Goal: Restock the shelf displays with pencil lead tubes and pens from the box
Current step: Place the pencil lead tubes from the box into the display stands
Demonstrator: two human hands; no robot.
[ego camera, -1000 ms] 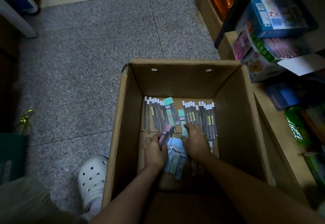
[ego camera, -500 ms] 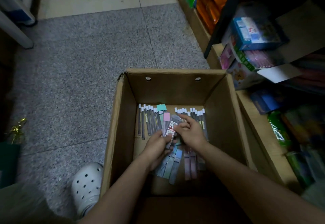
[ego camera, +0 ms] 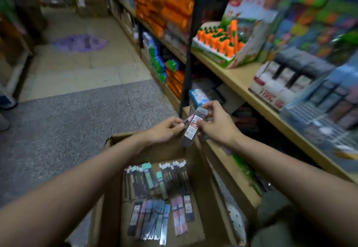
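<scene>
While both arms reach forward above the cardboard box [ego camera: 135, 148], the right hand [ego camera: 217, 128] pinches a dark lead tube [ego camera: 191, 130] with a white and red label, its thumb and fingers curled round the upper part near the clear cap. The left hand [ego camera: 164, 130] has its fingers curled too, and grips a smaller pinkish tube [ego camera: 187, 121] whose tip shows just beside the labelled one — how many it holds cannot be told, since motion blur smears that spot. The held tubes hang in the air over the far rim of the box, close to the edge of the wooden shelf [ego camera: 236, 80] on the right. Down in the box, more lead tubes lie flat on its floor: a far row of dark, slim tubes [ego camera: 174, 179] with pale caps and a few teal ones among them, and a nearer row of flat packs [ego camera: 153, 219] in blue, grey and pink. On the shelf stand a display of orange carrot-shaped items [ego camera: 219, 41] in a green and white tray, and further right a red and white display carton [ego camera: 279, 89] with dark contents — its print is too blurred to read. Orange packages [ego camera: 170, 12] fill the shelves further along the aisle, and the grey speckled floor [ego camera: 67, 126] runs on the left.
</scene>
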